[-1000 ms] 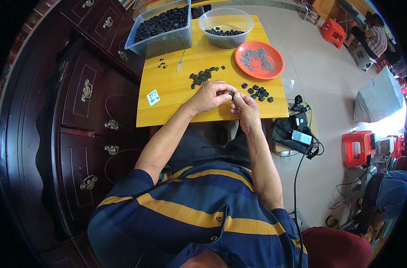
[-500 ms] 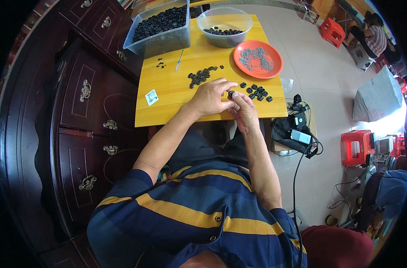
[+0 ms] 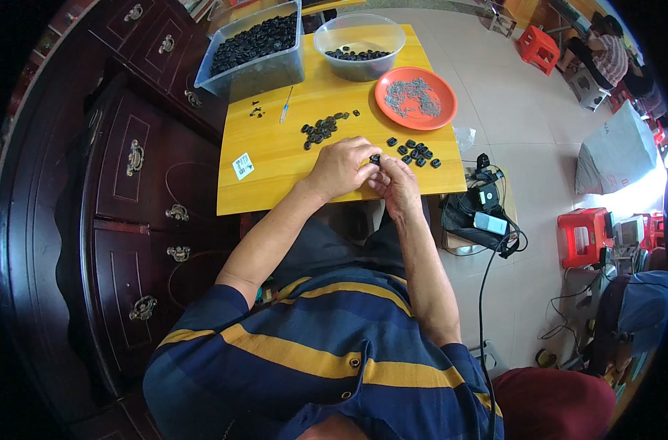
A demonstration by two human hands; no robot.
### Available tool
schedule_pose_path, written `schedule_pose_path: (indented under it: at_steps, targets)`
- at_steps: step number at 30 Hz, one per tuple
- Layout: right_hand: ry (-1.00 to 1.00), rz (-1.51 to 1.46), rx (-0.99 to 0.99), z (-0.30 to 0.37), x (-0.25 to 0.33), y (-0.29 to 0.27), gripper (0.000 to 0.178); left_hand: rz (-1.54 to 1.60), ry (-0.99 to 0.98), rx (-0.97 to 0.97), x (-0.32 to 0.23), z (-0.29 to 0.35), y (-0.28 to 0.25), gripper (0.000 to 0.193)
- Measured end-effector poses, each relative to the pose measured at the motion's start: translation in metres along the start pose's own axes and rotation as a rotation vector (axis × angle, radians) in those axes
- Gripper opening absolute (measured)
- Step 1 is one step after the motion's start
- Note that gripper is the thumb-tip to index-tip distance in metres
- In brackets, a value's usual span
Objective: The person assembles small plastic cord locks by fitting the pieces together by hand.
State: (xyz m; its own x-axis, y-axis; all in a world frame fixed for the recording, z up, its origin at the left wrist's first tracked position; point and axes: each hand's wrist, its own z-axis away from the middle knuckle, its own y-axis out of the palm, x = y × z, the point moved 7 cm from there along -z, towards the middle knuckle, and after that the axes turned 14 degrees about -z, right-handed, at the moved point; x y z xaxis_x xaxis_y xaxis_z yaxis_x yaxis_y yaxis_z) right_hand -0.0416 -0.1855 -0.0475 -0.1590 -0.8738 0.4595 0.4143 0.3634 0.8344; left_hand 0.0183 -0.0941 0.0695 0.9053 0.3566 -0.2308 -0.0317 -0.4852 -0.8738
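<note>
Over the near edge of the yellow table (image 3: 257,196), my left hand (image 3: 341,170) and my right hand (image 3: 398,187) meet with their fingertips closed on one small black plastic part (image 3: 375,159). Its finer shape is hidden by the fingers. Just beyond my right hand lies a group of rounded black parts (image 3: 414,152). A looser pile of dark oval pieces (image 3: 321,132) sits beyond my left hand. Farther right, a red-orange plate (image 3: 445,94) holds many thin grey metal pins (image 3: 414,99).
A clear bin (image 3: 264,81) heaped with black parts and a round clear tub (image 3: 359,68) stand at the back. A thin blue-handled tool (image 3: 285,111) and a white label (image 3: 243,166) lie left. Dark drawers (image 3: 139,191) flank the left; cables and a black bag (image 3: 469,220) sit right.
My left fingers have drawn in closer around the black part, where the index finger was stretched out before. The whole view has shifted slightly.
</note>
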Motion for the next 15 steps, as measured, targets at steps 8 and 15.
schedule_pose_path:
  at_steps: [8,15]
  targets:
    - [-0.078,0.051,-0.064,0.0041,-0.0007,0.0008,0.015,0.035,0.026,0.044,0.0033,-0.0014,0.0047,0.02]
    - [-0.131,0.135,-0.064,0.0071,0.0048,0.006,0.014,0.069,0.076,0.016,0.0041,-0.0021,0.0034,0.019]
